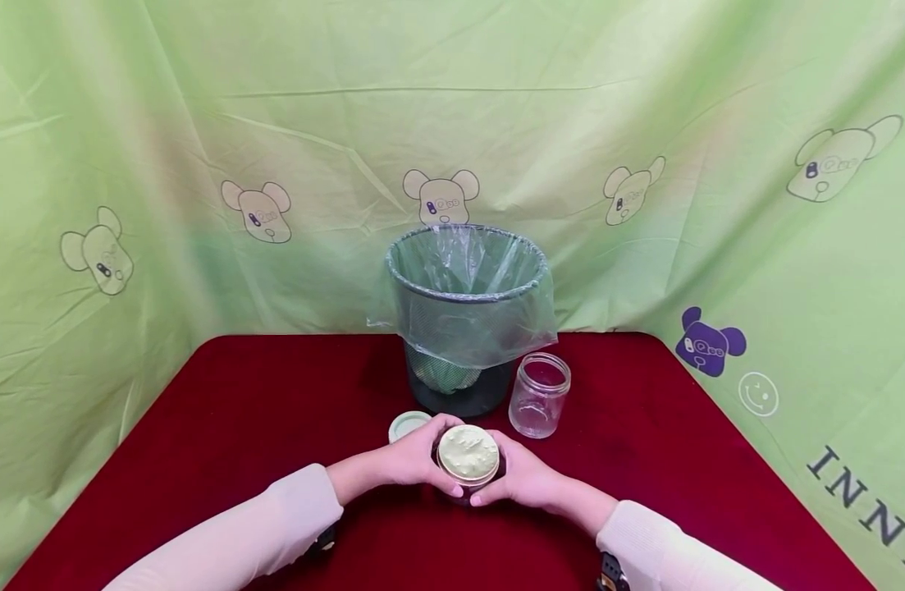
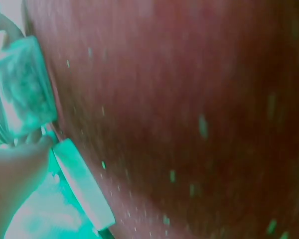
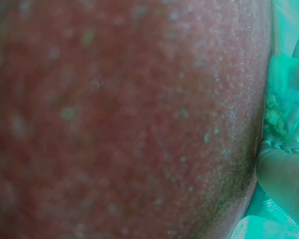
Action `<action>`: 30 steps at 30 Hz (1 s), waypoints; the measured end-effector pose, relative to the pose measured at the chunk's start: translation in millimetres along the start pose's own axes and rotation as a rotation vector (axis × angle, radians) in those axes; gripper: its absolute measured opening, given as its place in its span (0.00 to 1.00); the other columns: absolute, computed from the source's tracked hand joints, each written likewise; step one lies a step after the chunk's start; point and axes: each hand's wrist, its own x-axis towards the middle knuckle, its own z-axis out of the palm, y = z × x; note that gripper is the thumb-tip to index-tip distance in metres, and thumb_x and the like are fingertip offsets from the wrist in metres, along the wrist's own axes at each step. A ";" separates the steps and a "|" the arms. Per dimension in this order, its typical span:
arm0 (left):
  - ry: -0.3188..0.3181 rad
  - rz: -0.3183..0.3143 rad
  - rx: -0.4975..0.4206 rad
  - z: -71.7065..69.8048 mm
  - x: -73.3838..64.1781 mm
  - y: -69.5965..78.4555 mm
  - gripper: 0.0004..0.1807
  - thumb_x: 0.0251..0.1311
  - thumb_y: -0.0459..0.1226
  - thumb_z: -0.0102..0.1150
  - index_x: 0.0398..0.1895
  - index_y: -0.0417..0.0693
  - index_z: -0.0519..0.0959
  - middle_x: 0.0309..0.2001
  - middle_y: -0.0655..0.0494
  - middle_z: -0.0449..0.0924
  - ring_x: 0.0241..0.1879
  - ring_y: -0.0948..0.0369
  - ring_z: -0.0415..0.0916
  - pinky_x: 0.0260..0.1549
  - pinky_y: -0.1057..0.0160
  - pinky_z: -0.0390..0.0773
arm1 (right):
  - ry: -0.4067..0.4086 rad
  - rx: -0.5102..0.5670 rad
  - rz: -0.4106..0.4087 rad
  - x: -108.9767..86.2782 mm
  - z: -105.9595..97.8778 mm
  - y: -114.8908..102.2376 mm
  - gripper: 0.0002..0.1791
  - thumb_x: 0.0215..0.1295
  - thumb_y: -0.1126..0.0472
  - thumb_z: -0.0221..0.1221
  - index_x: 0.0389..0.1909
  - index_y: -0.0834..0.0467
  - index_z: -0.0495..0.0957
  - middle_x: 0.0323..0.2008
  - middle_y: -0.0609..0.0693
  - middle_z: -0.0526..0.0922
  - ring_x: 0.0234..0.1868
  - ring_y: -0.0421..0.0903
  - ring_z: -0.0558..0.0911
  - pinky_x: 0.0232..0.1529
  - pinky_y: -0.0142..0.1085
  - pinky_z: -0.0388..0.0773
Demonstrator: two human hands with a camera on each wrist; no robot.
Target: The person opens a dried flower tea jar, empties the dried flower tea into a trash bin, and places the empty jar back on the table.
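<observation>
Both hands hold a glass jar [image 1: 468,480] between them, near the middle of the table. A pale, lumpy, cream-green surface fills the round top of the jar. My left hand [image 1: 415,456] wraps its left side, and my right hand [image 1: 524,476] wraps its right side, with the thumbs close together at the front. The wrist views show the jar's clear wall [image 2: 27,87] with lumpy stuff inside. Just behind my left hand lies a pale green lid [image 1: 408,424], partly hidden by it. An uncovered clear jar [image 1: 538,396] stands beyond my right hand.
A dark mesh bin [image 1: 459,400] with a clear plastic liner [image 1: 467,336] stands at the back of the table, close to the uncovered jar. Dark red cloth [image 1: 275,394] covers the table. A green printed curtain [image 1: 334,139] surrounds it.
</observation>
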 end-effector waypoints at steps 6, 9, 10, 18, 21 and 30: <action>0.113 -0.039 0.023 11.8 -5.9 2.8 0.44 0.37 0.36 0.81 0.57 0.41 0.63 0.51 0.56 0.71 0.54 0.61 0.69 0.55 0.65 0.66 | -0.003 0.015 -0.016 -0.4 -0.5 0.0 0.46 0.42 0.64 0.77 0.64 0.62 0.65 0.54 0.50 0.76 0.55 0.46 0.74 0.56 0.31 0.68; 0.161 -0.049 0.046 16.4 -8.7 3.2 0.45 0.36 0.39 0.82 0.57 0.42 0.63 0.51 0.57 0.71 0.54 0.61 0.70 0.55 0.65 0.66 | -0.007 0.022 -0.022 -0.8 -0.2 -1.3 0.46 0.43 0.64 0.76 0.64 0.63 0.65 0.54 0.51 0.76 0.55 0.46 0.73 0.56 0.31 0.68; 0.176 -0.048 0.053 17.8 -9.7 3.3 0.45 0.35 0.40 0.82 0.57 0.43 0.63 0.51 0.57 0.71 0.53 0.61 0.70 0.55 0.64 0.67 | -0.008 0.025 -0.023 -1.0 -0.1 -2.0 0.45 0.43 0.64 0.76 0.64 0.63 0.65 0.54 0.51 0.76 0.55 0.46 0.73 0.56 0.31 0.68; 0.278 -0.046 0.130 26.4 -13.6 4.8 0.49 0.28 0.47 0.84 0.56 0.46 0.65 0.49 0.60 0.73 0.53 0.61 0.71 0.55 0.61 0.68 | -0.012 0.044 -0.038 -2.2 -0.5 -3.2 0.46 0.43 0.65 0.76 0.64 0.63 0.65 0.55 0.51 0.75 0.55 0.47 0.73 0.56 0.30 0.68; 0.296 -0.041 0.155 27.7 -14.6 6.6 0.50 0.28 0.49 0.84 0.56 0.45 0.65 0.49 0.59 0.73 0.53 0.60 0.70 0.55 0.59 0.68 | -0.009 0.029 -0.039 -1.5 -0.4 -1.8 0.46 0.43 0.64 0.76 0.64 0.62 0.65 0.55 0.50 0.76 0.55 0.46 0.73 0.56 0.31 0.68; 0.256 -0.047 0.132 23.1 -17.6 5.4 0.51 0.32 0.47 0.83 0.61 0.43 0.64 0.53 0.57 0.72 0.54 0.60 0.71 0.56 0.59 0.68 | -0.012 0.041 -0.041 -2.4 0.7 -3.8 0.46 0.42 0.64 0.76 0.64 0.63 0.64 0.55 0.51 0.76 0.56 0.47 0.73 0.56 0.30 0.67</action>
